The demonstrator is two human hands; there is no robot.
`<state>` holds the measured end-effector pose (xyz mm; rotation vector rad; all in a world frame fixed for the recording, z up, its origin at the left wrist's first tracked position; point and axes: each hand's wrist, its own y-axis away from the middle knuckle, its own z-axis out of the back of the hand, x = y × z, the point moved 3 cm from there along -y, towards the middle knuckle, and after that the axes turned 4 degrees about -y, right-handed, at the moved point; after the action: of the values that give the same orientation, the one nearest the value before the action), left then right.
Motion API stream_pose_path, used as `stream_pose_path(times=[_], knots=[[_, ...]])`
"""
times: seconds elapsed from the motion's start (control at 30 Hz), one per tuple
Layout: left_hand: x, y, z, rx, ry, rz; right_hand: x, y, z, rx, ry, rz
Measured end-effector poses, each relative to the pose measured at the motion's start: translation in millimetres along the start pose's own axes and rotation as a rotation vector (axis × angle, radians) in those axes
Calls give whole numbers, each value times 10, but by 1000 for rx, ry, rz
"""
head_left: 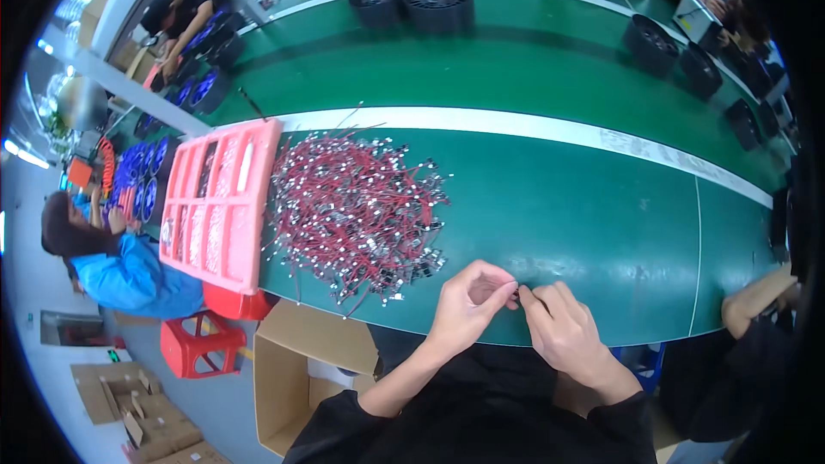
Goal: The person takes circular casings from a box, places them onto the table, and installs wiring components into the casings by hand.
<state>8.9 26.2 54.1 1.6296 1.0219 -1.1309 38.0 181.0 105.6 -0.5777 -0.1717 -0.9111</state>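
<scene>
**Ana:** Head view first: what are the two hands doing?

**Ben:** They meet at the near edge of the green surface [559, 206]. The left hand [468, 305] is curled, fingers bent toward the palm, thumb and forefinger pinched. The right hand [563, 331] is curled too, its fingertips up against those of the left.

**Ana:** And each grip, what is in it?

**Ben:** Between the touching fingertips sits a small wire piece [521, 292], thin and dark, mostly hidden. Both hands pinch it, one at each end as far as I can tell. What kind of end it has I cannot tell.

**Ana:** Where is the stock?

**Ben:** A heap of red wires with metal tips [357, 206] lies on the surface to the left of the hands, near but not touching them. Just beyond it, a pink compartment tray [225, 206] hangs partly over the surface's left edge.

**Ana:** Anything else about?

**Ben:** Black round spools [440, 2] stand on the far side, past a white stripe. An open cardboard box [296, 369] is on the floor below left, beside a red stool [199, 342]. A person in a blue jacket [129, 275] sits at the left.
</scene>
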Motion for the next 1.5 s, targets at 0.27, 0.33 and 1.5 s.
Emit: stream_pose_path(times=[0.27, 0.33, 1.5], knots=[[-42, -9, -36, 38, 76, 106, -43, 167, 63, 14, 96, 98], [5, -39, -76, 82, 175, 102, -61, 198, 88, -41, 77, 104], [458, 146, -1503, 776, -176, -191, 3844, 4037, 549, -514, 1057, -2636]])
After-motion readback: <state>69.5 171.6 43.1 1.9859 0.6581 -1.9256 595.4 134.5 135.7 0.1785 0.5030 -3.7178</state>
